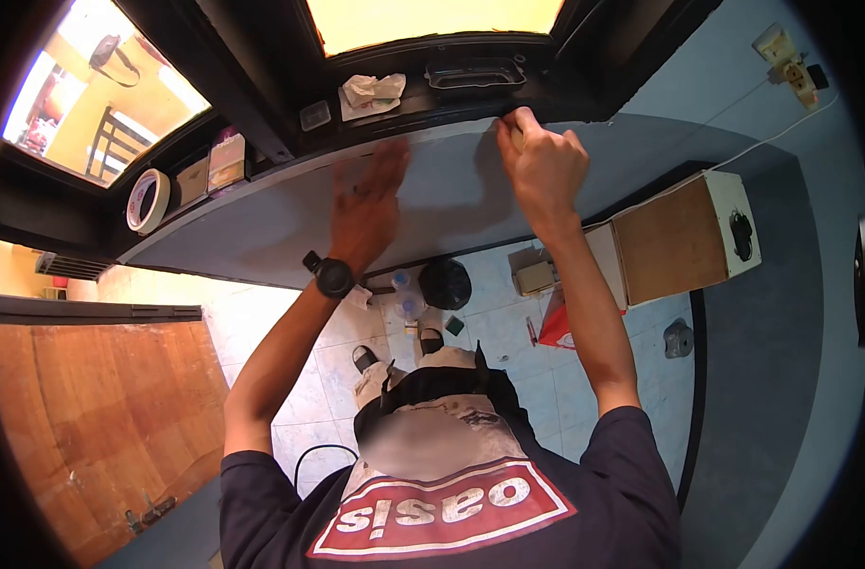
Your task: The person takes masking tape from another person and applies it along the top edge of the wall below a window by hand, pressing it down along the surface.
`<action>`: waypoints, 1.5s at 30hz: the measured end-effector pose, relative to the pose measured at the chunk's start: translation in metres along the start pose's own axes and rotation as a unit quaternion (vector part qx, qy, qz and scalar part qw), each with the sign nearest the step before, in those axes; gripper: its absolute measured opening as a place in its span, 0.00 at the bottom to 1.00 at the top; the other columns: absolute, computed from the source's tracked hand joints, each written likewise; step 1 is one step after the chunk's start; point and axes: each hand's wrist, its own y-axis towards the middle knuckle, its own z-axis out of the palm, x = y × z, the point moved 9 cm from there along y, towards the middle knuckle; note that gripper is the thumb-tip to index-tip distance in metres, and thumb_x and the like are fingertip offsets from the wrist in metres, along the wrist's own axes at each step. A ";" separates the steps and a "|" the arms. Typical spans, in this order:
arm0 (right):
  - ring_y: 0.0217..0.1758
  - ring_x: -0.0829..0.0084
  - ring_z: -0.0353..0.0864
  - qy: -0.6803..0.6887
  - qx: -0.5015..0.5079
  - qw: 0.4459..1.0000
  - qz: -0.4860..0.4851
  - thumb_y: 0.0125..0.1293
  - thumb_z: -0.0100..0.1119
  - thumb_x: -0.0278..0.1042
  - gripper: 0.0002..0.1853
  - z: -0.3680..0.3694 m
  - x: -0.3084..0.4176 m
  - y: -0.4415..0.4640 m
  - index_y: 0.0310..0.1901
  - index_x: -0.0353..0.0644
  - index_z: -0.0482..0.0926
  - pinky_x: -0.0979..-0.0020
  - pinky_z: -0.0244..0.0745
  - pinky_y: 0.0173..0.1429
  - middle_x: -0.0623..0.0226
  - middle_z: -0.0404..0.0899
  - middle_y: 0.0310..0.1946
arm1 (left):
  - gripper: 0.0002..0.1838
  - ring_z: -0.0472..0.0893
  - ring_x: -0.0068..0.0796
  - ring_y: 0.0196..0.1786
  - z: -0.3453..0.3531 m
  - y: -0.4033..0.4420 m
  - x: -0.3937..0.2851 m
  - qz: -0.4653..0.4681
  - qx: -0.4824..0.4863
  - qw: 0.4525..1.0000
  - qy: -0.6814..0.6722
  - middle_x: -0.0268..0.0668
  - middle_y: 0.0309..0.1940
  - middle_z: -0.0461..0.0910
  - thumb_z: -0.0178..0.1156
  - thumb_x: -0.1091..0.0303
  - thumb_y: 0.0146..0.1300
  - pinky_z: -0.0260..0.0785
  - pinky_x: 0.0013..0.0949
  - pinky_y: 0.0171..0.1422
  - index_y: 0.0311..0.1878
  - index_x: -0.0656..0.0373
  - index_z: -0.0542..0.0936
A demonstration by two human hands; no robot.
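My left hand (366,204) lies with its fingers stretched out against the grey wall panel (451,204) below the window ledge. Its fingers are slightly blurred, and a black watch (334,278) is on that wrist. My right hand (543,171) is closed at the panel's top edge, just under the dark ledge (423,116). A bit of something tan (518,138) shows between its thumb and fingers, too little to name. Above the hands on the ledge are a crumpled paper (373,92), a small clear container (315,116) and a clear plastic tray (475,74).
A roll of masking tape (148,201) and a small box (227,161) sit on the ledge to the left. On the floor are a black bin (446,284), bottles (409,303) and a red bag (555,325). A brown-and-white cabinet (674,237) stands at right, beneath a wall socket (790,66).
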 end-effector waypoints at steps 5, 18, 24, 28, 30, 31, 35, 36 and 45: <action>0.22 0.63 0.84 0.009 0.005 1.000 -0.003 0.72 0.68 0.43 0.10 0.001 -0.001 0.000 0.35 0.49 0.84 0.62 0.73 0.39 0.67 0.84 0.18 | 0.46 0.49 0.34 0.91 -0.014 -0.008 -0.004 -0.048 -0.012 0.989 -0.142 0.32 0.90 0.51 0.67 0.61 0.66 0.23 0.69 0.89 0.86 0.54 0.61; 0.24 0.63 0.86 0.009 0.010 1.000 0.003 0.72 0.67 0.43 0.11 0.003 -0.002 -0.002 0.35 0.48 0.83 0.61 0.73 0.40 0.67 0.86 0.20 | 0.46 0.40 0.46 0.92 -0.011 0.061 -0.079 -0.026 -0.030 0.979 -0.198 0.31 0.90 0.51 0.64 0.70 0.60 0.29 0.69 0.90 0.85 0.50 0.66; 0.25 0.60 0.86 0.021 0.016 1.000 -0.004 0.71 0.65 0.41 0.09 -0.004 -0.004 0.002 0.38 0.46 0.85 0.61 0.74 0.42 0.63 0.88 0.24 | 0.42 0.36 0.54 0.91 -0.007 0.062 -0.085 -0.035 -0.033 0.978 -0.203 0.29 0.90 0.50 0.64 0.69 0.60 0.26 0.76 0.87 0.81 0.49 0.72; 0.26 0.59 0.86 0.054 0.040 0.998 -0.015 0.67 0.64 0.37 0.09 -0.006 -0.002 0.001 0.43 0.43 0.85 0.61 0.75 0.45 0.62 0.88 0.24 | 0.46 0.32 0.60 0.91 -0.001 0.062 -0.088 -0.005 -0.017 0.983 -0.185 0.35 0.91 0.45 0.69 0.65 0.61 0.25 0.84 0.83 0.85 0.49 0.65; 0.27 0.59 0.86 0.066 0.050 0.997 -0.007 0.66 0.64 0.37 0.11 -0.006 -0.005 0.001 0.46 0.43 0.85 0.61 0.75 0.47 0.62 0.88 0.24 | 0.45 0.30 0.61 0.91 0.000 0.062 -0.088 -0.002 -0.010 0.985 -0.174 0.35 0.91 0.44 0.69 0.65 0.61 0.26 0.83 0.84 0.84 0.48 0.67; 0.28 0.59 0.87 0.070 0.059 0.996 -0.002 0.66 0.65 0.37 0.12 -0.006 -0.006 0.001 0.48 0.43 0.84 0.60 0.75 0.49 0.61 0.88 0.25 | 0.45 0.30 0.61 0.91 -0.002 0.062 -0.087 0.001 -0.013 0.984 -0.176 0.35 0.91 0.44 0.69 0.65 0.61 0.26 0.83 0.84 0.84 0.48 0.67; 0.30 0.60 0.89 0.064 0.092 0.994 0.016 0.67 0.66 0.38 0.14 -0.001 -0.011 -0.002 0.50 0.42 0.82 0.59 0.74 0.53 0.60 0.88 0.25 | 0.47 0.36 0.57 0.91 -0.006 0.064 -0.085 -0.016 0.016 0.978 -0.208 0.30 0.91 0.45 0.68 0.67 0.60 0.30 0.81 0.85 0.85 0.46 0.65; 0.30 0.60 0.89 0.055 0.088 0.994 0.020 0.67 0.66 0.38 0.14 -0.001 -0.011 -0.001 0.50 0.42 0.82 0.59 0.74 0.53 0.60 0.88 0.25 | 0.50 0.42 0.53 0.91 -0.008 0.064 -0.082 -0.030 0.018 0.973 -0.230 0.26 0.91 0.46 0.66 0.68 0.58 0.35 0.79 0.86 0.87 0.45 0.62; 0.25 0.61 0.87 -0.049 0.048 0.996 0.058 0.65 0.64 0.33 0.06 0.002 -0.003 -0.001 0.41 0.43 0.81 0.55 0.77 0.45 0.62 0.84 0.19 | 0.46 0.45 0.56 0.90 -0.009 0.061 -0.081 -0.005 0.002 0.977 -0.211 0.28 0.92 0.44 0.67 0.61 0.63 0.33 0.78 0.86 0.86 0.48 0.62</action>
